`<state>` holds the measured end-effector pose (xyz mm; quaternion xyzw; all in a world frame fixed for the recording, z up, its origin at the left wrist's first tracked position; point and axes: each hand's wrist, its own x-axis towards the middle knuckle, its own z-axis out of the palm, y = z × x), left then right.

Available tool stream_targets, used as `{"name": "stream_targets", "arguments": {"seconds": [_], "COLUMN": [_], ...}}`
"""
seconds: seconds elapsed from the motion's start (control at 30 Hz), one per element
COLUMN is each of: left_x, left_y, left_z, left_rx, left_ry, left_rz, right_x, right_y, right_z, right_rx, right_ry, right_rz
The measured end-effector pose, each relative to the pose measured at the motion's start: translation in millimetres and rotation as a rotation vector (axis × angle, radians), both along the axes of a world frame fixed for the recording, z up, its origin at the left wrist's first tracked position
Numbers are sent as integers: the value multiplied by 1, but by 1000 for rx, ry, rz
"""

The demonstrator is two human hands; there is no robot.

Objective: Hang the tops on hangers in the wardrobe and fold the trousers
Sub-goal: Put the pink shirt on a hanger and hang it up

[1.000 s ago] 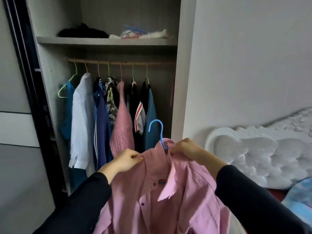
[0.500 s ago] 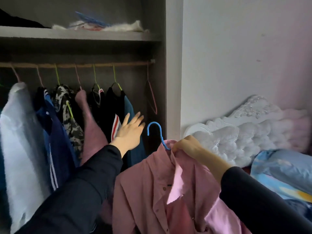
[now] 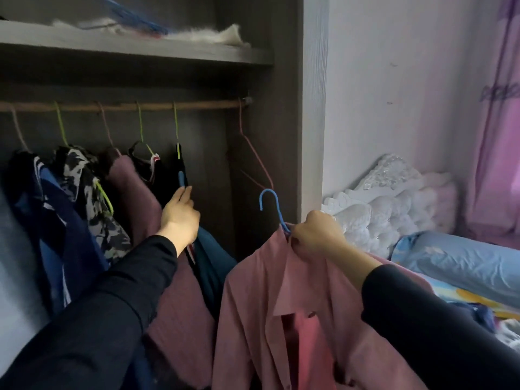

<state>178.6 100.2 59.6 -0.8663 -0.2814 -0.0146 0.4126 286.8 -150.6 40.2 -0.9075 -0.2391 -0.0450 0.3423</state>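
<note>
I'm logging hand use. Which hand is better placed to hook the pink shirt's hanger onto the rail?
Right. The right hand grips the blue hanger carrying the pink shirt, below the rail; the left hand touches the hung clothes.

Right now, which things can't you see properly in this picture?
Head view:
pink shirt: its hem is cut off by the bottom edge.
blue hanger: only the hook shows; the shirt and the right hand cover the rest.
left hand: seen from behind, so whether it grips the hanging clothes is unclear.
things on the shelf: blurred, cut off by the top edge.
</note>
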Motion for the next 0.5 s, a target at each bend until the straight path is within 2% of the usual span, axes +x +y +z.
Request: {"name": "stream_targets", "arguments": {"seconds": [0.13, 0.23, 0.5], "left_x": [-22, -36, -62], "left_y": [20, 38, 69], "left_z": [-1, -2, 7], "left_rx": [-33, -47, -99], "left_ry": [99, 167, 191], "left_rz": [131, 188, 140], "right_x": [-23, -33, -29], "right_y": [29, 57, 123], "right_z": [9, 18, 55], "right_rx": [50, 91, 171], "right_ry": [-89, -109, -84], "right_rz": [-36, 27, 5]}}
